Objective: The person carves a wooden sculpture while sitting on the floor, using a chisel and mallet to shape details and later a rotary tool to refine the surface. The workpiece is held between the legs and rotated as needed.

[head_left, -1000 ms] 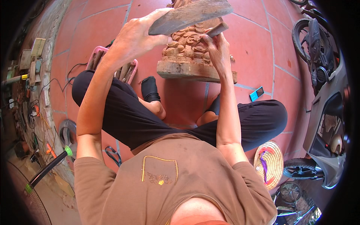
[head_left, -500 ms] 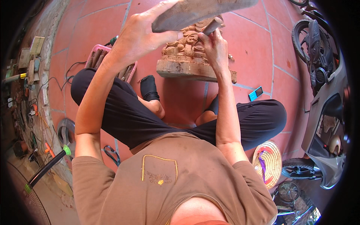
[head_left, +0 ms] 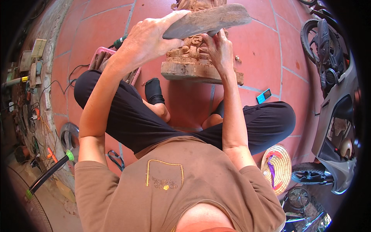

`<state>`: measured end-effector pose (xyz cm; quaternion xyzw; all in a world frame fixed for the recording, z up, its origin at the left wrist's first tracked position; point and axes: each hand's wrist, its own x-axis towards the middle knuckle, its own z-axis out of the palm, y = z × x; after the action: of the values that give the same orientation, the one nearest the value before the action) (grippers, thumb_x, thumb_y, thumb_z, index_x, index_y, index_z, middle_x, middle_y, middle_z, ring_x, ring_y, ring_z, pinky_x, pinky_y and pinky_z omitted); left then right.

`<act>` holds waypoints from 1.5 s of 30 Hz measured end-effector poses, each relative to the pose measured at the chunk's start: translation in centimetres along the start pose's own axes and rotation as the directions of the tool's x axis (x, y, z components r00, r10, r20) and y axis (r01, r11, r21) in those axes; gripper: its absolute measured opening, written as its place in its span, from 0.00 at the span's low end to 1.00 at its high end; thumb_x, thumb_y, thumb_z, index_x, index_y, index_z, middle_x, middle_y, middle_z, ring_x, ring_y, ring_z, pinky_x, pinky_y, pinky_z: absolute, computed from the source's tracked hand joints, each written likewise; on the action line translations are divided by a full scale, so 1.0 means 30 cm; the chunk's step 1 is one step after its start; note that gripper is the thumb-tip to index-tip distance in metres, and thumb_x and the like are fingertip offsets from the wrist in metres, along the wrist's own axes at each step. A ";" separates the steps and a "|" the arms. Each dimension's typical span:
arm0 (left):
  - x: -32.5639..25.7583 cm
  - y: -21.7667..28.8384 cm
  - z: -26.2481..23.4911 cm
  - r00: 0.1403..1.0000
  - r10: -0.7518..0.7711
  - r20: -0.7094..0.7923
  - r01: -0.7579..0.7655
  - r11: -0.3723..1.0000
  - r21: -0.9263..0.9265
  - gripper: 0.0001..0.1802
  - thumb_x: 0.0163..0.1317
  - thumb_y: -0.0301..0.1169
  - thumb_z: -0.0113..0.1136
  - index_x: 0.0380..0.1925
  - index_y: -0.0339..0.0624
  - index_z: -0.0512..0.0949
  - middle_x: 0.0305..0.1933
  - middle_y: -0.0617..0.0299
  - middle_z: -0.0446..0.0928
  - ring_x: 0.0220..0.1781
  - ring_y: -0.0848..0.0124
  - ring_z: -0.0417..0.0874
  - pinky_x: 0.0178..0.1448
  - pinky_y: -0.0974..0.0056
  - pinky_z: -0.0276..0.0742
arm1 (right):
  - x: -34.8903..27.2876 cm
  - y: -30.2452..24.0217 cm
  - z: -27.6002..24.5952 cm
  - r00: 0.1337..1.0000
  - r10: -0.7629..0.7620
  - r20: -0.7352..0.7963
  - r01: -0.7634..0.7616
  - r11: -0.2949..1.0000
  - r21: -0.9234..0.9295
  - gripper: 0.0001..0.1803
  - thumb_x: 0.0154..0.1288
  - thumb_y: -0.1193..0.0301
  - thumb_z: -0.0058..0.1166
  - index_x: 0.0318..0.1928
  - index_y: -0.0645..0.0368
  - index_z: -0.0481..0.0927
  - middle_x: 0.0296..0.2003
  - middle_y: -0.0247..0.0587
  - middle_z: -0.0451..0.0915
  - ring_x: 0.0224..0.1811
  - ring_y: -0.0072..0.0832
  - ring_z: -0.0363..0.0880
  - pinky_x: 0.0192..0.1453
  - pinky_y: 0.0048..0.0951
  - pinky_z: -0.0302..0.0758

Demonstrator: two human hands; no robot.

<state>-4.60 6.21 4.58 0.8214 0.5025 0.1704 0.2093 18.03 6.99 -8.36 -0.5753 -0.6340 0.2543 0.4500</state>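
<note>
In front of me stands an ornate wood carving (head_left: 190,50) on a thick, rough wooden base (head_left: 189,72). My left hand (head_left: 148,38) is closed round the end of a flat wooden mallet (head_left: 210,19), held crosswise above the carving. Beneath the mallet, my right hand (head_left: 220,54) grips a chisel (head_left: 212,33) by its round handle. Mallet and fingers cover most of the chisel, and its blade is hidden. The mallet's underside meets or nearly meets the handle's top; I cannot tell which. The mallet also hides the carving's middle.
Left of the carving, a pink basket (head_left: 93,58) holds several wooden-handled tools, near a green-and-black power tool (head_left: 119,41) with a cord. A blue phone (head_left: 263,96) lies on the red tiles at right. A woven hat (head_left: 276,169) and a motorbike (head_left: 336,127) are further right.
The mallet has come down and nearer to me, now covering the chisel handle's top, which showed before. More of the carving's upper part shows beyond it. My right hand stays about where it was.
</note>
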 end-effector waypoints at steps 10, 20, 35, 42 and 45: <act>-0.030 -0.037 -0.023 0.998 -0.018 -0.060 0.007 0.984 -0.180 0.38 0.58 0.32 0.72 0.71 0.51 0.71 0.53 0.51 0.85 0.52 0.66 0.86 0.61 0.58 0.80 | -0.052 0.032 -0.028 0.992 0.110 -0.055 -0.092 0.960 0.265 0.11 0.70 0.70 0.62 0.48 0.62 0.80 0.36 0.44 0.88 0.39 0.32 0.87 0.46 0.34 0.80; -0.028 0.021 -0.062 0.996 0.059 -0.063 -0.075 0.954 -0.291 0.39 0.57 0.28 0.72 0.70 0.41 0.69 0.56 0.47 0.83 0.56 0.64 0.85 0.63 0.60 0.78 | -0.048 0.041 -0.015 0.995 0.079 -0.061 -0.069 0.985 0.161 0.11 0.70 0.70 0.63 0.47 0.63 0.80 0.35 0.47 0.87 0.37 0.34 0.87 0.43 0.36 0.80; -0.025 -0.005 -0.030 0.982 0.135 -0.129 -0.173 0.920 -0.353 0.38 0.57 0.29 0.72 0.70 0.45 0.70 0.54 0.52 0.84 0.54 0.67 0.85 0.61 0.61 0.79 | -0.036 0.002 -0.017 0.994 0.094 0.058 -0.098 0.993 0.070 0.14 0.72 0.75 0.59 0.55 0.65 0.76 0.42 0.45 0.87 0.45 0.27 0.86 0.49 0.31 0.83; -0.034 -0.004 -0.029 0.993 0.101 -0.053 -0.108 0.982 -0.158 0.38 0.56 0.30 0.72 0.69 0.46 0.72 0.52 0.55 0.85 0.50 0.74 0.84 0.58 0.64 0.79 | -0.036 -0.035 -0.029 0.995 0.073 0.072 -0.069 0.996 -0.060 0.14 0.73 0.72 0.60 0.53 0.63 0.76 0.40 0.46 0.87 0.44 0.27 0.86 0.47 0.31 0.81; -0.016 -0.028 -0.008 0.947 0.216 -0.237 -0.287 0.902 -0.323 0.38 0.56 0.29 0.72 0.69 0.45 0.72 0.51 0.53 0.85 0.49 0.73 0.85 0.54 0.65 0.81 | -0.037 -0.028 -0.024 0.994 0.076 0.081 -0.072 0.996 -0.047 0.14 0.73 0.71 0.60 0.53 0.64 0.76 0.39 0.46 0.87 0.44 0.26 0.86 0.48 0.31 0.80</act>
<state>-5.56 6.17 4.32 0.8077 0.3710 0.3633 0.2792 18.15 5.62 -7.62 -0.5972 -0.6358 0.2804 0.4006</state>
